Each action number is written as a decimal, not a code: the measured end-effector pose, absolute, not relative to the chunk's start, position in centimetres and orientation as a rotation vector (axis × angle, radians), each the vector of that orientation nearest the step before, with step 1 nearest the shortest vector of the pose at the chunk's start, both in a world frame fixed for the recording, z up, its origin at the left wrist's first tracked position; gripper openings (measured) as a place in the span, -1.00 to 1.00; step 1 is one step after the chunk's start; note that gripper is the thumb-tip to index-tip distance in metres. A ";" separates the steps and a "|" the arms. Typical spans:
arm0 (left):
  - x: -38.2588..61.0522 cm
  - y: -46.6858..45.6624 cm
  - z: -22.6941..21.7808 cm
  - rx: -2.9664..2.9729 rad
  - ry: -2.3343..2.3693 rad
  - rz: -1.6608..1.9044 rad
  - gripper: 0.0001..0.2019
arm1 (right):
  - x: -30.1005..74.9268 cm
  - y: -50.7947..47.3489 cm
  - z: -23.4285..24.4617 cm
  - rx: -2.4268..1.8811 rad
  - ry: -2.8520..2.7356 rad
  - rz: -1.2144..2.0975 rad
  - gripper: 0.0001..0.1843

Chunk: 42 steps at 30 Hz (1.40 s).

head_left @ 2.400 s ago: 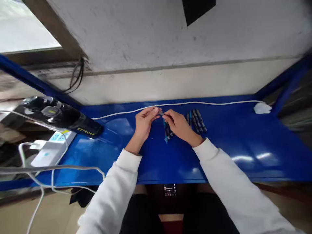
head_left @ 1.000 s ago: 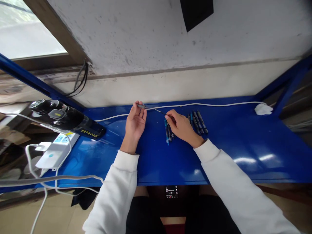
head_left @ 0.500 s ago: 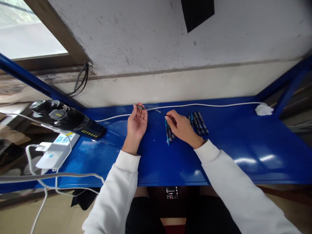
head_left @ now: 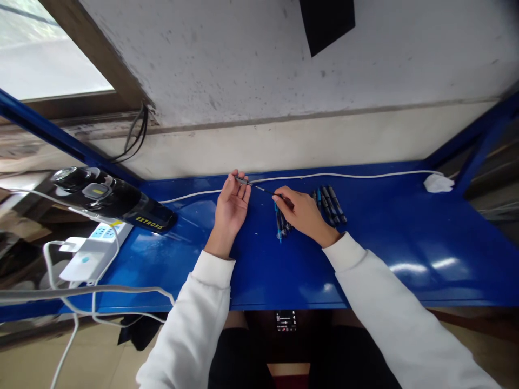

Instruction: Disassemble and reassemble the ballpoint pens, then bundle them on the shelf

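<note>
Palm up above the blue table (head_left: pixel 259 275), my left hand (head_left: pixel 233 208) pinches a short dark pen barrel (head_left: pixel 242 180) between thumb and fingers. My right hand (head_left: pixel 302 213) is closed on a thin pen refill (head_left: pixel 264 189), whose pale end points left and meets the open end of the barrel; whether it has entered cannot be made out. Under my right hand lies a bunch of pens (head_left: pixel 279 224), partly hidden, with a blue one at its left. Just right of that hand another group of several dark pens (head_left: pixel 332 205) lies side by side, one of them blue.
At left lies a large black bottle (head_left: pixel 133 202) beside a white power strip (head_left: pixel 93 254) with looping cables. A white cord (head_left: pixel 348 174) runs along the back edge to a crumpled white piece (head_left: pixel 439 182). A lit phone (head_left: pixel 286 320) sits below the front edge.
My left hand has shifted slightly right, bringing the barrel up to the refill's tip, where there was a gap before. My right hand has barely moved.
</note>
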<state>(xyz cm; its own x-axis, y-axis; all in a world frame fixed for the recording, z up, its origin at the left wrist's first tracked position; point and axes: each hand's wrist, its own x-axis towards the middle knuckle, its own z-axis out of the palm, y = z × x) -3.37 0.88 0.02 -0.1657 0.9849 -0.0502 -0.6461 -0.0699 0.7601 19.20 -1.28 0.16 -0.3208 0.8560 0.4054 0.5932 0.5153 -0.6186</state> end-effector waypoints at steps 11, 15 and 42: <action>-3.2 0.7 0.1 0.634 0.790 1.571 -0.67 | 19.1 -1.2 0.1 -1.195 -2.061 0.457 -0.70; -3.0 0.5 0.3 0.641 0.767 1.546 -0.66 | 19.2 -1.2 0.1 -1.206 -2.051 0.454 -0.71; -0.3 -0.6 -0.1 1.086 0.857 1.339 -0.70 | 19.2 -1.4 0.3 -1.169 -2.052 0.463 -0.77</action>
<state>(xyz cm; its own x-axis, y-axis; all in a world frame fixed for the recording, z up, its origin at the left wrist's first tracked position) -0.27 -0.60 -0.11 0.0819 0.9905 0.1107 -0.3145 -0.0797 0.9459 19.23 -1.38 0.26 -0.3310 0.8504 0.4090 0.5922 0.5247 -0.6115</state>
